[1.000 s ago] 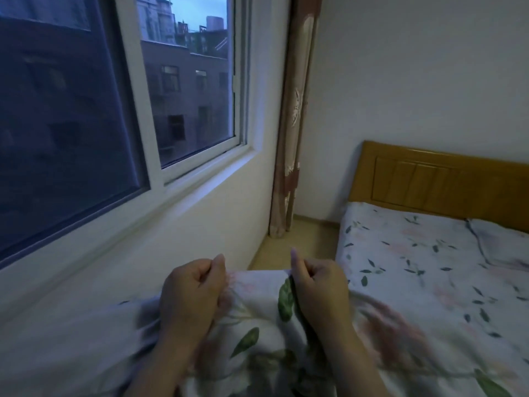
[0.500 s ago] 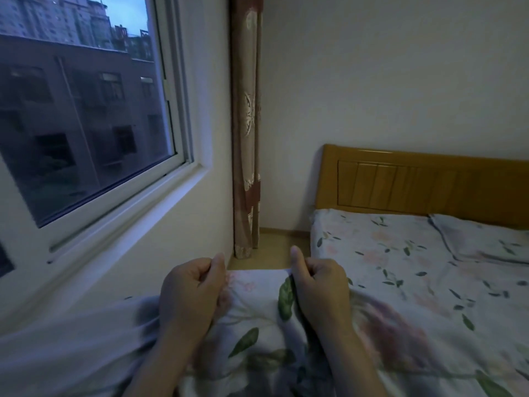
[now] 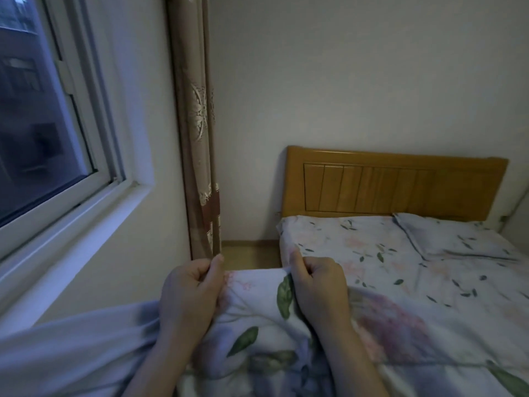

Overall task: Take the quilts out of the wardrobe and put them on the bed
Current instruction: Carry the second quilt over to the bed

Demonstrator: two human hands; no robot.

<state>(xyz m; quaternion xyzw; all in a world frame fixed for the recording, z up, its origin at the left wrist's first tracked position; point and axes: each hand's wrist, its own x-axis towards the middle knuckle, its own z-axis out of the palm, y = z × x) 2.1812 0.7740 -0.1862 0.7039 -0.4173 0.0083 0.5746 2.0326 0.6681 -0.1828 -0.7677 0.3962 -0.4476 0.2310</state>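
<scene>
A white quilt [image 3: 254, 336] printed with large green leaves and pink flowers fills the lower part of the view. My left hand [image 3: 189, 293] and my right hand [image 3: 317, 287] both grip its top edge, fists closed, about a hand's width apart. The quilt drapes down to the left and spreads right over the bed [image 3: 372, 253], which has a floral sheet and a wooden headboard [image 3: 392, 184]. The wardrobe is out of view.
A floral pillow [image 3: 452, 239] lies at the bed's head on the right. A brown curtain [image 3: 197, 138] hangs in the corner beside the window [image 3: 43, 124] on the left wall. A narrow strip of floor [image 3: 249, 253] runs between wall and bed.
The view has swung right: the window has slid toward the left edge and more of the bed and headboard shows. Both hands keep the same grip on the quilt.
</scene>
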